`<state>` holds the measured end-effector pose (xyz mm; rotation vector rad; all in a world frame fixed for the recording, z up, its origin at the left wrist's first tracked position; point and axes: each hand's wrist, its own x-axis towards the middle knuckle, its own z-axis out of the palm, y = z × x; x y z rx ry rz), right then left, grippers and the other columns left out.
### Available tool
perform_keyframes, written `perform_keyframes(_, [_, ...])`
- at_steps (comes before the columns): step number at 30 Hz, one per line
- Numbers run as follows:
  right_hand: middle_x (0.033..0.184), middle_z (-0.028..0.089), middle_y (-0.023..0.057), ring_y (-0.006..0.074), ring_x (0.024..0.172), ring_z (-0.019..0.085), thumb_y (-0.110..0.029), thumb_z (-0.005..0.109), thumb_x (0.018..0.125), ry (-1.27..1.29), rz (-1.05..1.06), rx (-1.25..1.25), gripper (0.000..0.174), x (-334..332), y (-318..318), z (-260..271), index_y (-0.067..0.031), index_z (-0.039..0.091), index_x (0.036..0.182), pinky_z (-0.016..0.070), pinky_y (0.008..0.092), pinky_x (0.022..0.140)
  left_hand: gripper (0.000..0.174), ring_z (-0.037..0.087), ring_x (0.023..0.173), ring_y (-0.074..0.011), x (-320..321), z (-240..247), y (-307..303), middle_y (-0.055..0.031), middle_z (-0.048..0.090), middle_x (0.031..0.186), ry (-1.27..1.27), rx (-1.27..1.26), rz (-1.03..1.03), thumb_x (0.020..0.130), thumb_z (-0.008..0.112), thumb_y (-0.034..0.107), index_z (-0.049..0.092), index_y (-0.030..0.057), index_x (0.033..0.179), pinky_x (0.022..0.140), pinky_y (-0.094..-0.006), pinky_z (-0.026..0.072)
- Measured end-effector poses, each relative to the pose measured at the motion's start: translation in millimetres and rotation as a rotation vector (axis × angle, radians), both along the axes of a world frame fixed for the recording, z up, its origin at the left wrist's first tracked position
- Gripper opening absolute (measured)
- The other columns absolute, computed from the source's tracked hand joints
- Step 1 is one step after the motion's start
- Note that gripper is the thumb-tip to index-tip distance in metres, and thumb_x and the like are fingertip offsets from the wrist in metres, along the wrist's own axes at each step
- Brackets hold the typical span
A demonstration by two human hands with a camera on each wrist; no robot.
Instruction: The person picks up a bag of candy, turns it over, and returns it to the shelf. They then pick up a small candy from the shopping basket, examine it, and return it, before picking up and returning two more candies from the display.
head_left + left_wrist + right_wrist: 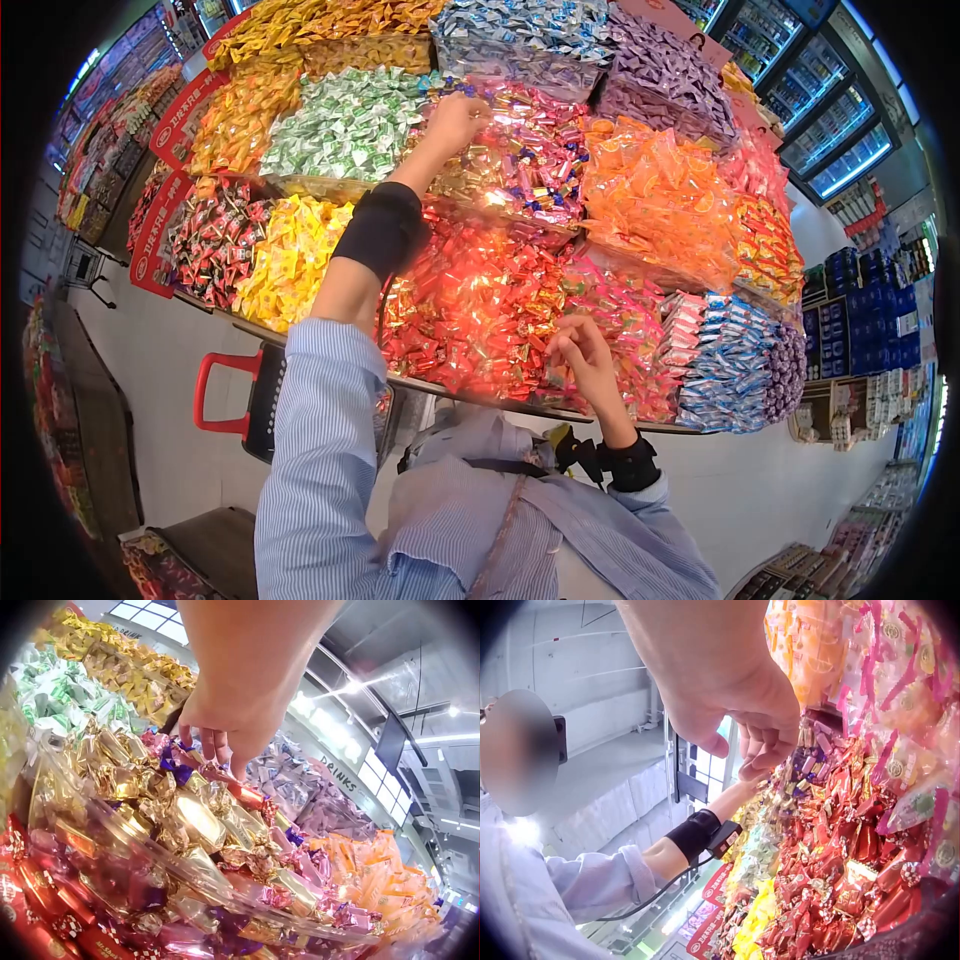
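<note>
My left hand point(458, 122) reaches over to the far side of a heap of gold, pink and purple wrapped candies point(540, 140). In the left wrist view its fingertips point down among the shiny twist-wrapped sweets point(199, 814), right at a red-wrapped candy point(246, 795). I cannot tell whether the fingers pinch one. Closer to my body, the right hand point(585, 350) hovers by the red-wrapped candies point(470, 310) and the pink clear-bagged sweets point(625, 340). Its fingers curl loosely in the right wrist view, with nothing held.
Clear dividers point(150, 847) part the candy sections. Around the heap lie green-white candies point(350, 125), yellow ones point(290, 255), orange bags point(660, 190) and blue-white packets point(735, 345). A black basket with a red handle point(205, 395) stands below the left edge. Drink fridges point(830, 110) line the back right.
</note>
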<state>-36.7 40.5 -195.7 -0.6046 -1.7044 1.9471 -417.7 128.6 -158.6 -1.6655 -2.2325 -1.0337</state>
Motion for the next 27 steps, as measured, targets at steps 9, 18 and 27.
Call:
perform_keyframes(9, [0.073,0.051,0.0027,0.0070,0.066,0.047,-0.011,0.046,0.086,0.030,0.023,-0.014,0.017,-1.5,-1.4,2.6,-0.0054,0.042,0.103,0.0370,0.0198,0.057,0.013,0.052,0.084,-0.0257,14.2,16.2,-7.2,-0.0096,0.056,0.085,0.046,0.142,-0.123,0.074,0.060,0.015,0.062,0.0086,0.085,0.075,-0.0358,0.0404])
perform_keyframes(18, [0.072,0.051,0.0033,0.0069,0.065,0.048,-0.009,0.046,0.086,0.013,0.023,-0.009,0.015,3.1,-0.8,-3.1,-0.0030,0.044,0.100,0.0390,0.0207,0.057,0.012,0.052,0.085,-0.0247,32.4,44.4,-78.6,-0.0082,0.057,0.083,0.085,-0.066,-0.240,0.074,0.059,0.012,0.059,0.0053,0.083,0.074,-0.0329,0.0414])
perform_keyframes(27, [0.072,0.051,0.0030,0.0073,0.061,0.047,-0.008,0.045,0.086,0.008,0.062,-0.010,0.014,0.3,-2.1,-7.1,-0.0023,0.045,0.099,0.0389,0.0207,0.055,0.020,0.050,0.091,-0.0224,43.1,1.0,-102.3,-0.0053,0.054,0.090,0.367,-0.075,-0.333,0.071,0.057,0.010,0.057,0.0050,0.090,0.077,-0.0319,0.0418])
